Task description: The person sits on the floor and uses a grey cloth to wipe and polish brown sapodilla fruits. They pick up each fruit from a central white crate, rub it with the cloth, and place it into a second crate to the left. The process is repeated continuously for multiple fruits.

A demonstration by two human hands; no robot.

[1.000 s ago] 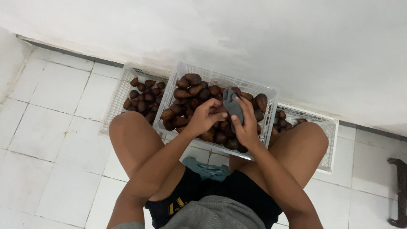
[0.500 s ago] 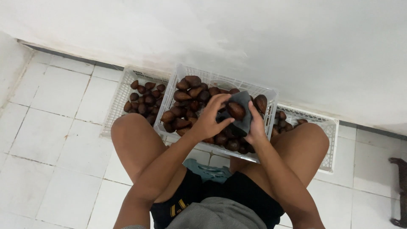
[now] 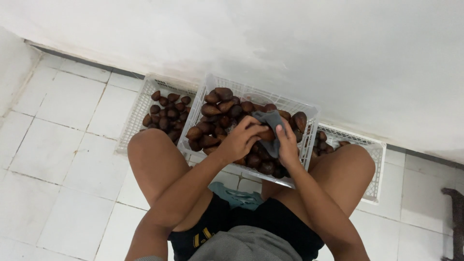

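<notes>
My left hand (image 3: 242, 137) and my right hand (image 3: 287, 143) meet over the middle white plastic crate (image 3: 209, 84), which is heaped with brown scaly fruits (image 3: 217, 108). Between them they hold one brown fruit (image 3: 267, 135) wrapped in a grey cloth (image 3: 270, 119). The left fingers curl over the fruit while the right hand cups the cloth from the right side. Most of the held fruit is hidden by the fingers and the cloth. I sit on the floor with my knees spread around the crate.
A second white crate (image 3: 140, 104) with brown fruits lies on the left. A third white crate (image 3: 374, 159) lies on the right behind my right knee. White floor tiles surround me, and a white wall runs along the back. A dark object (image 3: 454, 217) sits at far right.
Both hands stayed over the middle crate, turning and rubbing the fruit inside the grey cloth. The cloth has shifted over the fruit. The crates have not moved.
</notes>
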